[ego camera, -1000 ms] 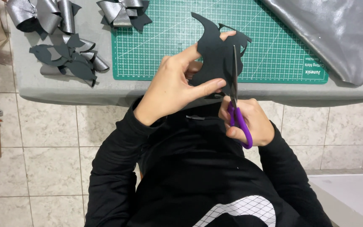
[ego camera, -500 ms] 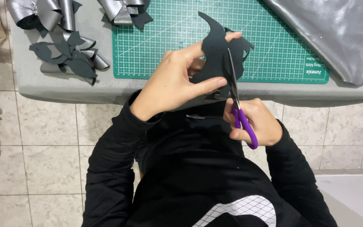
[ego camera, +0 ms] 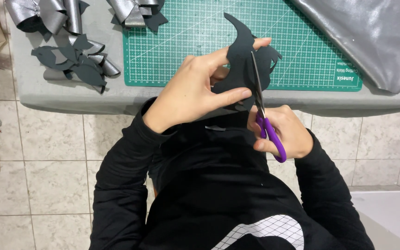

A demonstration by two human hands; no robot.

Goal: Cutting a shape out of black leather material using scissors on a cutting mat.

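Black cutout (ego camera: 242,69), thin and floppy-looking, is hanging above the green mat's (ego camera: 186,60) near edge; left hand (ego camera: 193,92) fingers are pinching it, right hand (ego camera: 281,132) is gripping purple scissors (ego camera: 267,125). Best held near the cut.

1 view only, from a camera on the person's head, looking steeply down and close over their chest and arms; the table (ego camera: 70,99) edge runs across the top, tiled floor (ego camera: 52,185) fills the lower left
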